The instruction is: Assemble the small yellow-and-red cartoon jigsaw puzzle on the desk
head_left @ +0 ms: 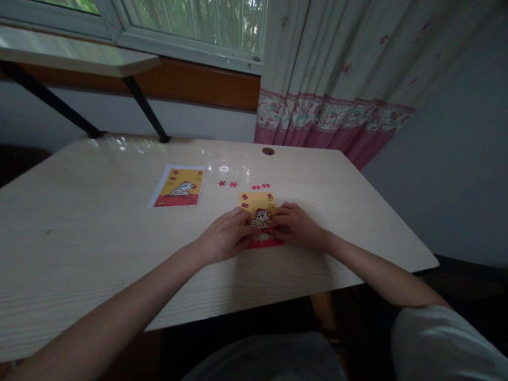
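Note:
A small jigsaw puzzle (259,203), yellow with a cartoon animal and a red bottom strip, lies on the pale wooden table (99,238). My left hand (226,235) rests on its left edge, fingers curled and pressed on the pieces. On the puzzle's right edge lies my right hand (296,225), its fingers bent down onto the pieces. Both hands cover the lower half of the puzzle. Loose red pieces (261,186) lie just behind it, and two more red pieces (228,183) sit to their left.
A printed reference picture (178,186) of the same image lies at the left of the puzzle. A cable hole (268,151) is near the table's back edge. A shelf on black brackets (79,58), a window and a patterned curtain (337,95) stand behind.

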Demonstrator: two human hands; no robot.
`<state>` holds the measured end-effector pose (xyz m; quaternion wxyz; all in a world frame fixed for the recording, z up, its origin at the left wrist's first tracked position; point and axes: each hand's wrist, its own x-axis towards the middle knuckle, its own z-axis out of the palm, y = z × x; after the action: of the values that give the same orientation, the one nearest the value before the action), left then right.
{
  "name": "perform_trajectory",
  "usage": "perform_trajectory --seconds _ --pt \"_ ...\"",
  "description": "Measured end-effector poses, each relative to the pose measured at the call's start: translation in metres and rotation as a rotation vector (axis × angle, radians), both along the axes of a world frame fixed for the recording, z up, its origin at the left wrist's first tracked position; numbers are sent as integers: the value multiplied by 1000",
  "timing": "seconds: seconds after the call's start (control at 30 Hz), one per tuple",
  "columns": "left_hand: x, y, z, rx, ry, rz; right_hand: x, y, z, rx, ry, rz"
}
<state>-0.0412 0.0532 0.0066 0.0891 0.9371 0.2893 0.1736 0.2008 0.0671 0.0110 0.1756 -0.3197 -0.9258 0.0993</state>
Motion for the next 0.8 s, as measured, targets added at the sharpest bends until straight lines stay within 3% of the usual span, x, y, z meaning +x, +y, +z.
perform_trajectory --seconds 0.13,0.23,0.43,0.8 --pt "-2 0 0 -7 -11 2 11 5 -1 -58 156 -25" --pt "-5 1 3 -19 -40 -19 21 9 -1 -2 222 -43" --pt "-12 2 12 -2 -22 -25 24 7 -4 40 94 112" --pt "-10 2 9 -27 19 -59 18 1 2 56 -29 119"
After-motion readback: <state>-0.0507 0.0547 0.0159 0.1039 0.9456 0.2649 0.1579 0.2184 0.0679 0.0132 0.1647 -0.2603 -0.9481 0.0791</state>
